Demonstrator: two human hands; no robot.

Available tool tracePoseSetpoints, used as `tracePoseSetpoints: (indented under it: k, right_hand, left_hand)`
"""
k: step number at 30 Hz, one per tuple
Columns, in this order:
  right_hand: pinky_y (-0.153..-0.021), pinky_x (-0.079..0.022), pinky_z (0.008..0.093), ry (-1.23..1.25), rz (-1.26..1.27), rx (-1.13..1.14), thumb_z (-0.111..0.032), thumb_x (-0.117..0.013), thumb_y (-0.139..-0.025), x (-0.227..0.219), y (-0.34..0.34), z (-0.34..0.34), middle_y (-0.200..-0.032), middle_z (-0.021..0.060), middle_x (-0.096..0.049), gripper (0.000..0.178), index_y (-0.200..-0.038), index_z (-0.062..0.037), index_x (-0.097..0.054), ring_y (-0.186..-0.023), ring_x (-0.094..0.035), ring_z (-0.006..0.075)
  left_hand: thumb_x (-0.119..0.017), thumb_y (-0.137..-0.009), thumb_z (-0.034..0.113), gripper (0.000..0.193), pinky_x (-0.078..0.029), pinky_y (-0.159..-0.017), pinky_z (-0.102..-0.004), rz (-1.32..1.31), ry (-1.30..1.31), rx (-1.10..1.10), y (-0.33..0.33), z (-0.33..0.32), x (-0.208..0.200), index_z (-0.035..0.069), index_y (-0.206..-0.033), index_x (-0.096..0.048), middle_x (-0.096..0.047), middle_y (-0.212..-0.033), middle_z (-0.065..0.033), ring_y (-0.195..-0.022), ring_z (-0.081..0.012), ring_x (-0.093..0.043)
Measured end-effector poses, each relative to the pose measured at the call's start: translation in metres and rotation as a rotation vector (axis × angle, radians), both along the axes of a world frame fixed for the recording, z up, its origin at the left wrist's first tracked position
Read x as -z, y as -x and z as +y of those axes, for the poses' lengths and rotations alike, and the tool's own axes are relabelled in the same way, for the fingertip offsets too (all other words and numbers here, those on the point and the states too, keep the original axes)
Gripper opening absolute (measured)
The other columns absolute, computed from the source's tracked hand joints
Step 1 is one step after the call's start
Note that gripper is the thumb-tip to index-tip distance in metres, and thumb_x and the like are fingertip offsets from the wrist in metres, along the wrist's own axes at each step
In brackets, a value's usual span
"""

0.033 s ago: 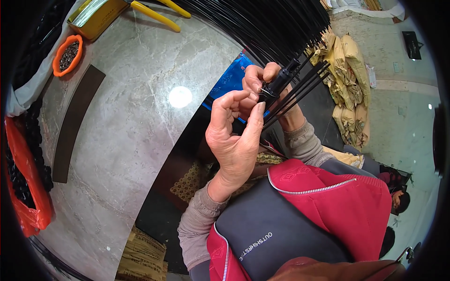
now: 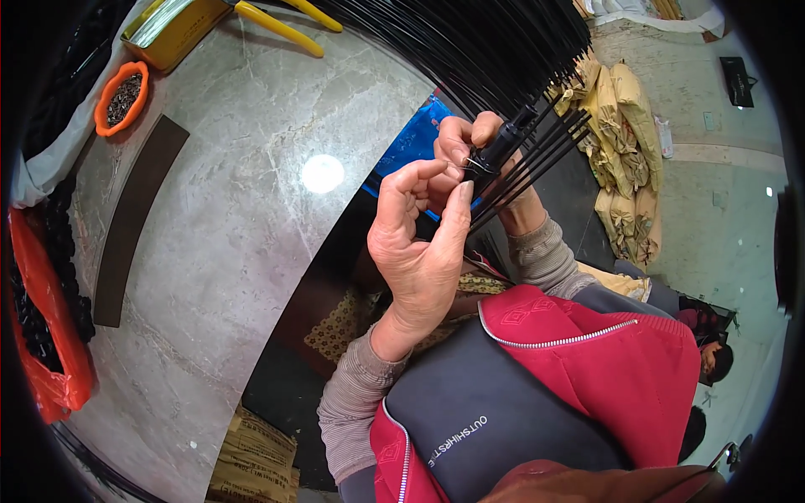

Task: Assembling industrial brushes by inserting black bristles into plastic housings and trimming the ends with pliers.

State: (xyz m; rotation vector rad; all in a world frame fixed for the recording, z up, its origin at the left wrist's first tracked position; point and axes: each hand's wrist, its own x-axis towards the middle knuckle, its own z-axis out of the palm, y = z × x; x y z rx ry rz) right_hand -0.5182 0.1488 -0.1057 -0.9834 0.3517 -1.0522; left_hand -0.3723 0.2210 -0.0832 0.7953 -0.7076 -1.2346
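Note:
My right hand [image 2: 470, 138] is closed around a black cylindrical part [image 2: 503, 144], which tilts up to the right. Several thin black rods [image 2: 537, 172] stick out beside this part. My left hand [image 2: 419, 243] meets it from the left, fingers curled. Its thumb tip presses at the lower end of the black part, and its index fingertip is by the right hand's fingers. Between the fingertips shows a thin, bright wire-like piece [image 2: 475, 163]; its ends are hidden.
Left of my hands is a grey marble-patterned table [image 2: 243, 184] bearing a curved dark strip [image 2: 138, 222], an orange bowl of small metal pieces [image 2: 123, 101], a yellow tin [image 2: 180, 38] and yellow-handled pliers [image 2: 281, 27]. A large bundle of black rods [image 2: 503, 50] lies beyond. Tan sacks [image 2: 625, 151] are at right.

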Motion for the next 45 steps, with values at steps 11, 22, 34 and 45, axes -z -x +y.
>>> tracePoseSetpoints:
  k: [11, 22, 34, 45]
  right_hand:
    - [-0.074, -0.048, 0.0299, 0.061, 0.061, -0.030, -0.027, -0.061, -0.097, 0.007, 0.007, -0.006, -0.095, 0.0090, -0.052, 0.017, -0.109, -0.0142, -0.063, -0.080, -0.051, 0.0144]
    - [-0.073, -0.054, 0.0327, 0.022, 0.110, 0.084, -0.026, -0.070, -0.090, -0.003, 0.004, 0.002, -0.095, 0.0102, -0.057, 0.022, -0.100, -0.0093, -0.060, -0.084, -0.059, 0.0185]
    - [-0.076, -0.047, 0.0296, -0.052, 0.188, 0.211, -0.021, -0.077, -0.082, -0.016, -0.004, 0.014, -0.089, 0.0067, -0.057, 0.023, -0.094, -0.0079, -0.062, -0.086, -0.054, 0.0153]
    - [-0.069, -0.044, 0.0240, -0.033, 0.247, 0.209, -0.020, -0.070, -0.086, -0.022, -0.004, 0.018, -0.094, 0.0051, -0.059, 0.019, -0.098, -0.0057, -0.065, -0.084, -0.056, 0.0118]
  left_hand:
    - [-0.067, -0.086, -0.007, 0.036, -0.047, -0.075, -0.0199, 0.283, -0.063, 0.158, -0.007, -0.016, 0.000, -0.002, -0.120, -0.055, -0.061, -0.093, -0.0024, -0.081, -0.0054, -0.057]
    - [-0.071, -0.085, -0.003, 0.020, -0.047, -0.080, -0.0194, 0.393, -0.174, 0.429, -0.024, -0.032, 0.008, -0.002, -0.105, -0.068, -0.067, -0.094, -0.0025, -0.085, -0.0066, -0.061]
    - [-0.068, -0.085, -0.007, 0.013, -0.047, -0.081, -0.0207, 0.317, -0.078, 0.419, -0.023, -0.035, 0.013, -0.003, -0.098, -0.067, -0.063, -0.095, -0.0027, -0.088, -0.0093, -0.060]
    - [-0.066, -0.087, -0.009, 0.009, -0.046, -0.080, -0.0206, 0.121, 0.081, 0.257, -0.016, -0.023, 0.006, -0.002, -0.093, -0.064, -0.054, -0.102, -0.0025, -0.089, -0.0082, -0.055]
